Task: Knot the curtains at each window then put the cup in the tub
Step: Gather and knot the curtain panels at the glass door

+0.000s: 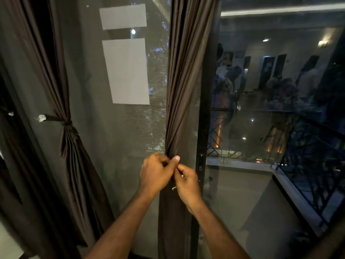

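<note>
A dark brown curtain point(183, 75) hangs gathered into a narrow twisted bundle in front of the window frame. My left hand point(155, 172) grips the bundle at its gathered point, thumb up against the fabric. My right hand point(187, 182) pinches the cloth right beside it, the two hands touching. Whatever lies between the fingers is hidden. On the left a second brown curtain point(56, 71) is cinched at mid-height by a dark tie-back point(65, 122) fixed to the wall. No cup or tub is in view.
Behind the curtains is a mesh-screened window point(104, 118) with two pale rectangular patches point(127, 70). A dark sliding door frame point(202, 146) with a latch stands to the right. Through the glass a balcony floor point(240, 187) and iron railing point(308, 165) show, with room reflections.
</note>
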A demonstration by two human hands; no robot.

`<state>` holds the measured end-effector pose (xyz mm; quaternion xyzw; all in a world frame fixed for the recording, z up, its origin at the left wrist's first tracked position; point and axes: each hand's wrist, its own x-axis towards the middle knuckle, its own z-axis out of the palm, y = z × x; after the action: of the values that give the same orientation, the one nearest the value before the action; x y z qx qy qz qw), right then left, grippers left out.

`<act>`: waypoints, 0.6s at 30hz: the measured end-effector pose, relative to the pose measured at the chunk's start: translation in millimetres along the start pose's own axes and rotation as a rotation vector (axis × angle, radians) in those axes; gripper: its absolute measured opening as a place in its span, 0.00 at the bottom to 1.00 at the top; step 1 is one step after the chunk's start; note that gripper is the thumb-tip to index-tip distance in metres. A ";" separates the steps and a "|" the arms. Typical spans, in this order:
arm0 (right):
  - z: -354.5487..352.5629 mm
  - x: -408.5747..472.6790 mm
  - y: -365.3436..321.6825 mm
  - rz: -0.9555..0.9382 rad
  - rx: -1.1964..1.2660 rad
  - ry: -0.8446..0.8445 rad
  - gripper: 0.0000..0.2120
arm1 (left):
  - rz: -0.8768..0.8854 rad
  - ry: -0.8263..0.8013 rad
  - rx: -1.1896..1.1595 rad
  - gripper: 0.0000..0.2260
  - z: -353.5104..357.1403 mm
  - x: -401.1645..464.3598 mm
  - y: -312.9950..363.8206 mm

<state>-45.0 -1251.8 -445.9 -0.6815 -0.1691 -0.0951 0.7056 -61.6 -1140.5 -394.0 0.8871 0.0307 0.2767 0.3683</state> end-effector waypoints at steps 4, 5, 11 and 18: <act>5.7 1.7 6.0 -0.148 -0.110 0.011 0.11 | -0.013 -0.053 0.056 0.09 -3.3 3.2 -1.8; 6.6 2.7 5.5 -0.171 -0.122 -0.011 0.10 | -0.018 -0.043 0.068 0.07 -2.3 3.2 -1.1; -1.1 3.5 11.4 -0.289 -0.294 -0.165 0.11 | 0.061 -0.071 0.008 0.08 -0.2 4.8 -14.2; -26.7 11.3 -10.9 -0.369 -0.229 -0.098 0.17 | 0.444 -0.227 0.074 0.09 -12.0 16.2 -24.7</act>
<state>-35.6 -1277.8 -431.9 -0.7185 -0.3134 -0.2079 0.5851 -50.4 -1110.7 -396.2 0.9104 -0.1962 0.2480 0.2669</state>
